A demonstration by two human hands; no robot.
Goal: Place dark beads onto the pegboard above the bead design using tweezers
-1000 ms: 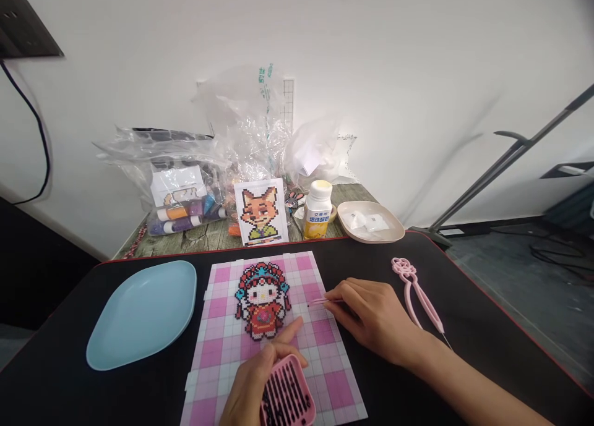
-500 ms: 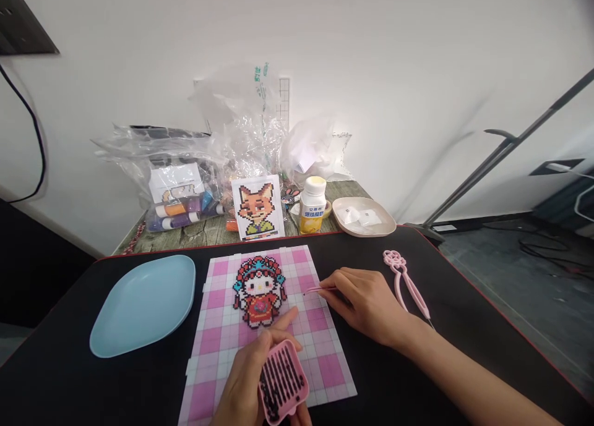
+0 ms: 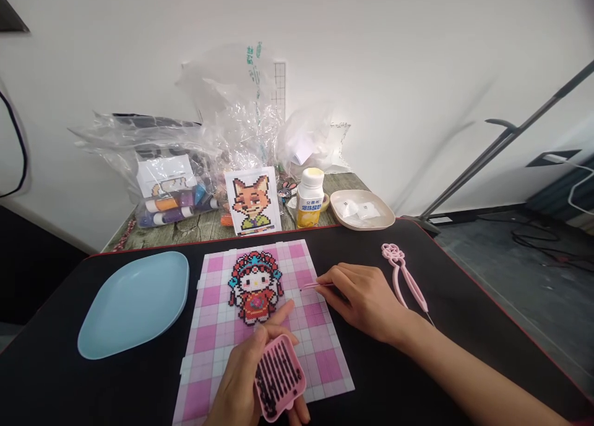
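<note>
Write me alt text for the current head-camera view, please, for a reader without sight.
A person's left hand holds a pink tray of black beads while the right hand holds a thin pink tool over a pink checked board bearing a colourful bead figure. A blue plate lies to the left; a fox picture and white bottle stand behind.

Pink tray — apparently black beads inside; pink tweezers.
</note>
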